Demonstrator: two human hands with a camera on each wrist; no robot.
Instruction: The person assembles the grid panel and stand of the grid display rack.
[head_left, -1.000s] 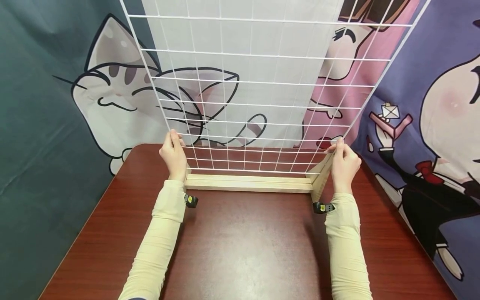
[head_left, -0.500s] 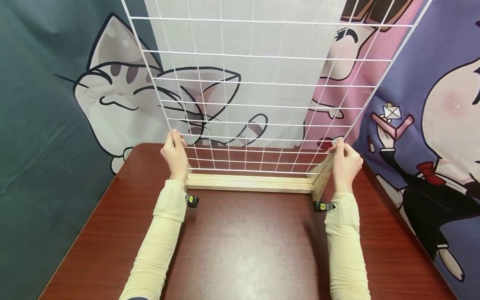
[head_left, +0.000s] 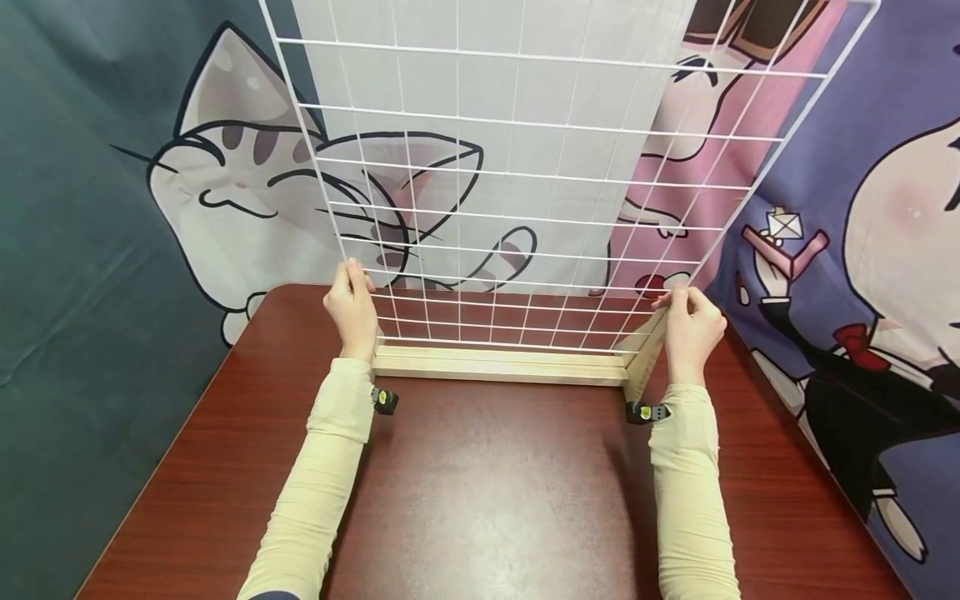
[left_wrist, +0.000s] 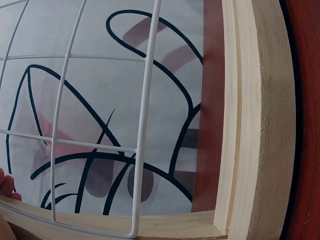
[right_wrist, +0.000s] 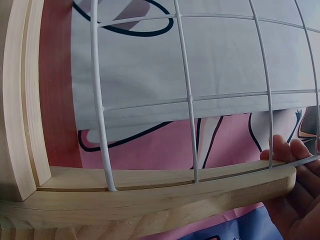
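Note:
A white wire grid panel stands raised between both hands, above a pale wooden frame on the table. At its left edge, the left hand pinches the side wire between thumb and fingers. The right hand holds the opposite edge, beside the top of the frame's right side piece. In the right wrist view, the grid's side edge meets a groove in that piece. The grid's bottom wire is apart from the grooved base bar. Most left fingers are hidden in the left wrist view.
The frame stands on a reddish-brown table. Behind it hangs a cloth backdrop with cartoon figures, and a white panel shows through the grid. Each wrist wears a small black camera.
The grid has tilted slightly: its right side is lower and its top has shifted right, bringing the upper right corner into view. Both hands keep their hold, with the right a little lower.

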